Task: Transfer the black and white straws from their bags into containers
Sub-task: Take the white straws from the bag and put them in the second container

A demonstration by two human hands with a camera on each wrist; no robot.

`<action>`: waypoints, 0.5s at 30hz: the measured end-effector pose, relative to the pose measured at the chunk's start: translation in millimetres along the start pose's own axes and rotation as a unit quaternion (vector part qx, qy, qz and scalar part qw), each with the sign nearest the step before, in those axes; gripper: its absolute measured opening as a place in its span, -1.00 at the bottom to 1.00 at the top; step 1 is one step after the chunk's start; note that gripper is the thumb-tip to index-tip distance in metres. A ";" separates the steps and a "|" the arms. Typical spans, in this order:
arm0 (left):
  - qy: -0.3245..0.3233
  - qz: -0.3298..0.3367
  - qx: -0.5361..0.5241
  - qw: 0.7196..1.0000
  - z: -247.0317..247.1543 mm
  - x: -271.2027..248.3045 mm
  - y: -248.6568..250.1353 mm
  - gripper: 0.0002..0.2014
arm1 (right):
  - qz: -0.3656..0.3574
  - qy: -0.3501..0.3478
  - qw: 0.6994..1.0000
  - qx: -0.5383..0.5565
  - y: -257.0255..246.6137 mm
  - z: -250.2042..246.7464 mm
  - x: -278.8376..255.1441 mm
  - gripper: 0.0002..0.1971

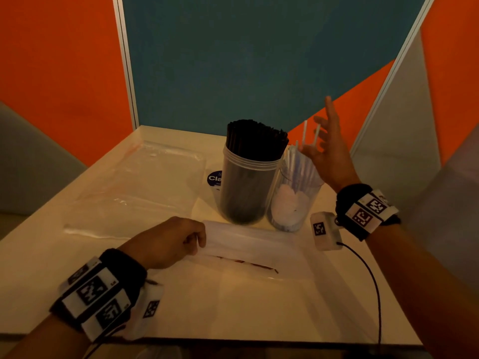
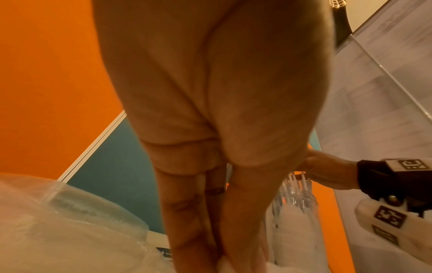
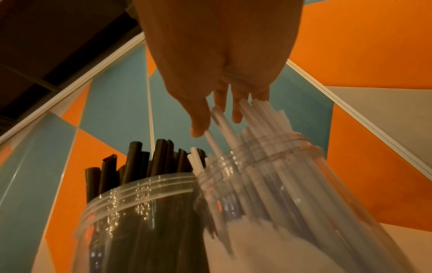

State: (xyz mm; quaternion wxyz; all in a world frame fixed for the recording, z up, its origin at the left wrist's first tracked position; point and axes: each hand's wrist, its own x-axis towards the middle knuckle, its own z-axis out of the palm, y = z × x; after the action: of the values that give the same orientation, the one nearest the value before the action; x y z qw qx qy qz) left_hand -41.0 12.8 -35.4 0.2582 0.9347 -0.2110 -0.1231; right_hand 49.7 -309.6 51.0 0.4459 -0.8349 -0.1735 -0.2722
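The right hand [image 1: 327,154] is released, its fingers [image 3: 237,112] spread among the white straws [image 3: 254,151] standing in the clear container [image 1: 293,200] just below it. The left hand [image 1: 168,240] pinches the edge of the bag [image 1: 248,244] lying on the surface [image 1: 233,307]. The black straws [image 1: 255,137] fill the container [image 1: 246,193] beside the right hand.

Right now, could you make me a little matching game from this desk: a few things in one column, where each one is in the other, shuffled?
Things:
1. black straws
2. white straws
3. left hand
4. flat empty bag

Places:
A. pinching the near bag
B. lying on the table, far left
C. packed in the left jar
D. in the right jar, under the right hand

Pairs: 1-C, 2-D, 3-A, 4-B
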 end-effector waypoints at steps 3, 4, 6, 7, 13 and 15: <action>-0.001 0.000 -0.001 1.000 -1.0 -0.3 -0.2 -0.82 | 0.002 -0.001 0.998 -0.058 -4.3 -2.9 -0.3 -0.33; -0.001 0.001 -0.002 1.000 -1.9 -0.2 -0.3 -0.82 | -0.007 -0.006 0.992 -0.123 -5.9 -4.0 2.0 -0.53; 0.001 0.000 -0.003 1.000 -2.4 -0.4 0.5 -0.82 | 0.006 -0.032 0.978 -0.206 -7.2 -3.4 5.1 -0.68; 0.002 0.001 -0.003 1.000 -1.9 -0.9 1.5 -0.82 | 0.010 -0.036 0.975 -0.219 -6.9 -2.8 6.2 -0.66; 0.001 0.005 -0.003 1.000 1.6 -2.7 4.4 -0.80 | 0.025 -0.101 0.963 -0.248 -1.6 -4.6 26.1 -0.47; 0.003 0.006 -0.006 1.000 1.7 -2.5 4.5 -0.81 | 0.030 -0.127 0.947 -0.293 -3.8 -6.4 31.8 -0.58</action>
State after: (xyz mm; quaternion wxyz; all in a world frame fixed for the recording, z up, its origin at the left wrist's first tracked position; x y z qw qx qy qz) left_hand -45.2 9.7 -34.2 0.2649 0.9323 -0.2147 -0.1202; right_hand 70.9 -311.5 75.7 0.1642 -0.9611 -0.1167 -0.1888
